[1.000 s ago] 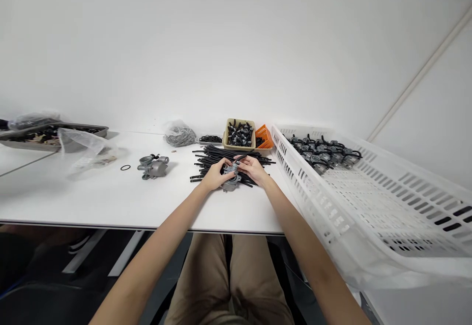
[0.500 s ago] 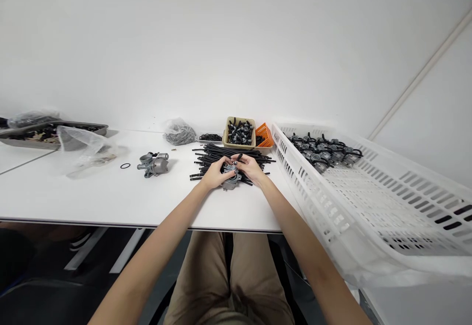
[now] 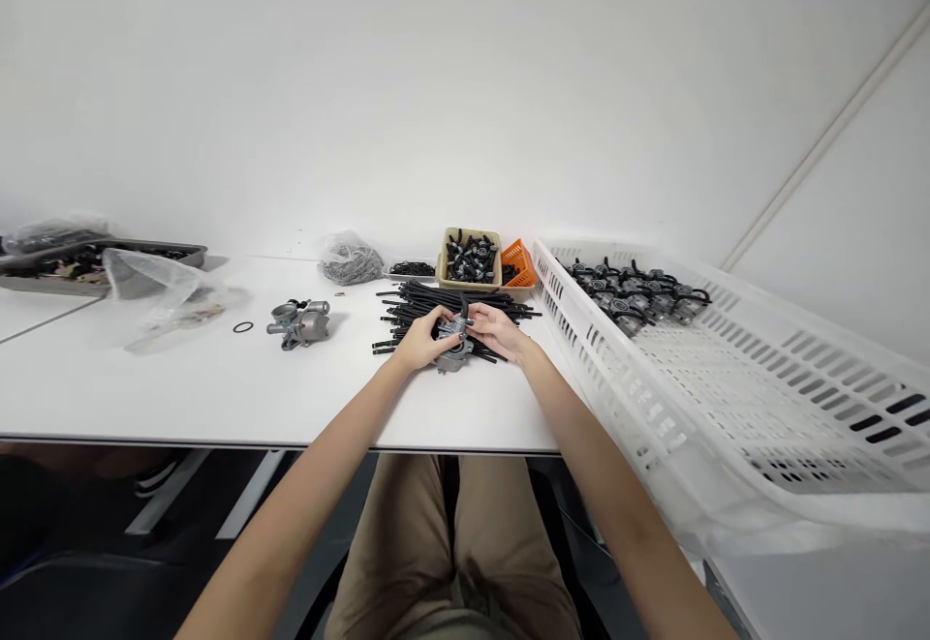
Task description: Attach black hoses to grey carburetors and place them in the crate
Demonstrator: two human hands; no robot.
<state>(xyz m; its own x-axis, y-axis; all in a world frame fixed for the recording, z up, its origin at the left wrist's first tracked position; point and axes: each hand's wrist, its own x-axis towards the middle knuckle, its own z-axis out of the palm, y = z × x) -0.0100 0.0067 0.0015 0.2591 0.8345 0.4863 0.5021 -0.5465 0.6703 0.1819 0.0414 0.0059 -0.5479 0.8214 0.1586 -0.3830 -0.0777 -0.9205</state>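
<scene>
A grey metal carburetor point(image 3: 453, 357) is held just above the table's near part, at the front of a pile of black tubes point(image 3: 414, 306). My left hand point(image 3: 421, 340) is closed round its left side, thumb over the top. My right hand point(image 3: 500, 330) touches its right side with bent fingers; the fingertips pinch around a black fitting point(image 3: 465, 309) that stands up from the body. Farther left on the white table lies a second carburetor point(image 3: 299, 323), with a black rubber ring point(image 3: 243, 327) beside it.
Behind the tubes stand a beige bin point(image 3: 472, 284) of black parts and an orange basket point(image 3: 518, 262). A large white crate point(image 3: 727, 379) with several carburetors is at the right. Plastic bags point(image 3: 350, 260) and a metal tray point(image 3: 196, 255) are leftward.
The black fitting on the carburetor has turned from lying slanted to standing upright. My right hand's fingers have shifted down and are straighter. The view has moved slightly.
</scene>
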